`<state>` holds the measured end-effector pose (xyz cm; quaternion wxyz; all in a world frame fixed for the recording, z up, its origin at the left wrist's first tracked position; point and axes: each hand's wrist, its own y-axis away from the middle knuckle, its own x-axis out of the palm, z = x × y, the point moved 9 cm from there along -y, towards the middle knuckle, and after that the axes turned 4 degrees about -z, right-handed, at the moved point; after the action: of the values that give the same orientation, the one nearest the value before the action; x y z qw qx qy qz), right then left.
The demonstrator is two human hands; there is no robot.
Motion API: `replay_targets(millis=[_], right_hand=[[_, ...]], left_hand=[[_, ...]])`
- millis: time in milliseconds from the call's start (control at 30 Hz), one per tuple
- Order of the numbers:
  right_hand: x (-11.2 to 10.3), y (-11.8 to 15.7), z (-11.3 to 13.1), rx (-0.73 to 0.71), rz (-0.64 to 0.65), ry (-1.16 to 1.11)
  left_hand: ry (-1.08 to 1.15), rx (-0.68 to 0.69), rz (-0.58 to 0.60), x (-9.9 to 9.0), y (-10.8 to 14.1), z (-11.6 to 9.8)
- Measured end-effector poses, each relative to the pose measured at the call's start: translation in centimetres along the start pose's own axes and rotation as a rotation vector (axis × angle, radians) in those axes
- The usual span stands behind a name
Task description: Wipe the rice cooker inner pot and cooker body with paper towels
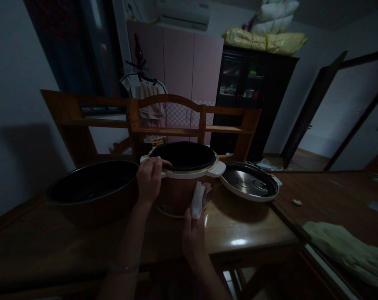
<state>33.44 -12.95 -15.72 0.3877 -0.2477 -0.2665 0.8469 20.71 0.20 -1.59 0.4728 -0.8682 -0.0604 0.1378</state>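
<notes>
A brown electric cooker (pixel 179 189) with a pale rim and white side handles stands open on the wooden table, its inside dark. My left hand (pixel 149 177) is closed at the cooker's left handle, one finger reaching over the rim. In my right hand (pixel 193 235) is a white tissue (pixel 197 201), held upright against or just before the cooker's front; I cannot tell if it touches. To the left is a wide dark inner pot (pixel 95 183). The cooker's round lid (pixel 247 181) lies at the right with its metal underside up.
The glossy table (pixel 239 233) has a raised wooden shelf frame (pixel 170 100) along its back. Further right, a small white round object (pixel 297 202) and a pale green cloth (pixel 341 246) lie on a brown surface. Behind stand a pink wardrobe (pixel 178 62) and a black cabinet (pixel 257 96).
</notes>
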Motion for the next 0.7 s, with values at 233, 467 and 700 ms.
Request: replay_targets(millis=[233,467,700], right_hand=[[2.0,-1.8,5.6,-0.407,0.233,0.217],[4.3,0.0,6.2,-0.651,0.537,0.264],[3.6,0.9,3.6,-0.724,0.703,0.242]], left_hand=[[0.006,0.003,-0.002,0.0,-0.1,-0.1],[-0.006,0.005,0.008,0.1,-0.1,0.0],[0.002,0.013,0.009,0.0,-0.1,0.0]])
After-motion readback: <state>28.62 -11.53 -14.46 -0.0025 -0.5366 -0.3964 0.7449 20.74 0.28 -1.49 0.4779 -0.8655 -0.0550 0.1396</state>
